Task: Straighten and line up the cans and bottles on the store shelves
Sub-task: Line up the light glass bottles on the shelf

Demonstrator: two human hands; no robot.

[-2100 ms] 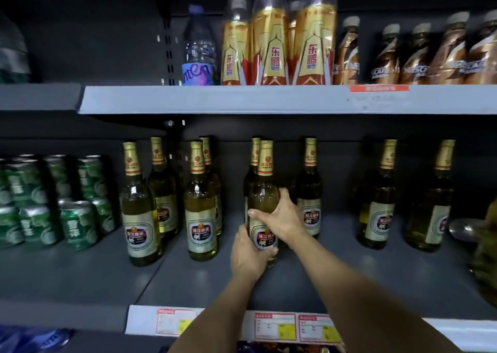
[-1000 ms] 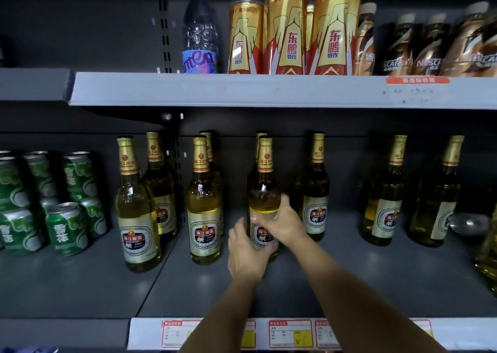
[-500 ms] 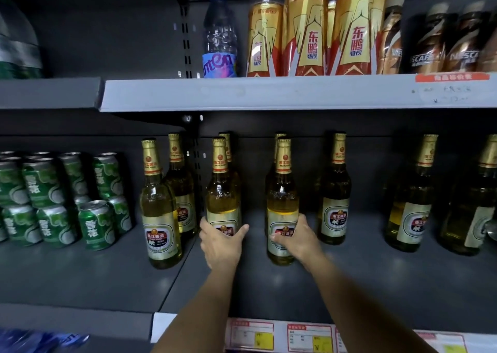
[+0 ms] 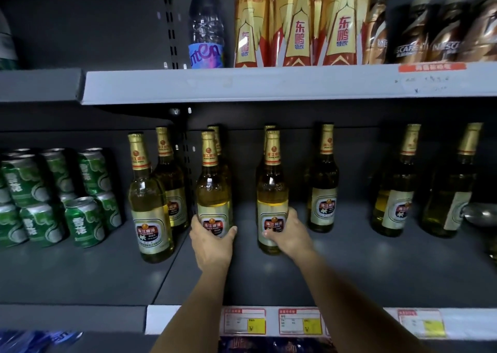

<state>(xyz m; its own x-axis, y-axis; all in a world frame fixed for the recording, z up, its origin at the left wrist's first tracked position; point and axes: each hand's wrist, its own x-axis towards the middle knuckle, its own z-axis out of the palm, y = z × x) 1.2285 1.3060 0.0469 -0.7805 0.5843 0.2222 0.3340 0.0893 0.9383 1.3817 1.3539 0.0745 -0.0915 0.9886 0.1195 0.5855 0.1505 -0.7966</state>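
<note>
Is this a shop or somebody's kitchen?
Most likely a shop's drinks aisle. Metal shelves hold rows of matching beer bottles and stacked green cans, and price tags line the shelf edge.

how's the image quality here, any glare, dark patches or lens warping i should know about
Head view: dim overall, the shelf back wall nearly black; the wide-angle lens bends the upper shelf edge and leans the outer beer bottles outward; soft highlights sit on the beer bottle in the left hand and the one in the right hand; the price tags are too blurred to read.
</note>
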